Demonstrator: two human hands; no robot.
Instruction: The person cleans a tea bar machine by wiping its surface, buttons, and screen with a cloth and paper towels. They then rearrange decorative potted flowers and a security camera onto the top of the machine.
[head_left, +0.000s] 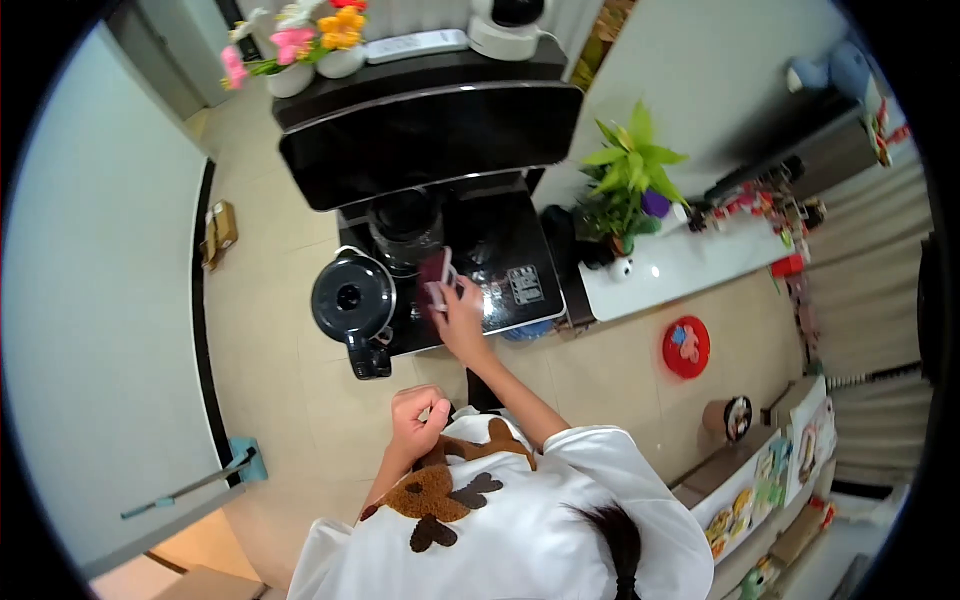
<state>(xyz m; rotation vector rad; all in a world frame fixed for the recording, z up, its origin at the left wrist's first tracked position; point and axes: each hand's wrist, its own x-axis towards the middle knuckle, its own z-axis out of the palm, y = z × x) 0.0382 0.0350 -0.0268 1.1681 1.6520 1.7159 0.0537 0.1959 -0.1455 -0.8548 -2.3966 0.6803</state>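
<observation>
The right hand [460, 318] had its fingers closed around a dark red cloth [432, 279] over the shiny black tabletop [500, 240]. The cloth was just beside a glass pot [408, 240] and near a dark kettle [352, 300]. The left hand [416, 415] had its fingers curled up by the white shirt [545, 505].

Right of the dark kettle [352, 300], the right hand [461, 318] holds a maroon cloth [433, 274] over the glossy black bench [505, 240]; behind-right of the kettle stands a glass pot [408, 238]; the left hand [418, 418], loosely fisted, is nearer the wearer than the kettle.
</observation>
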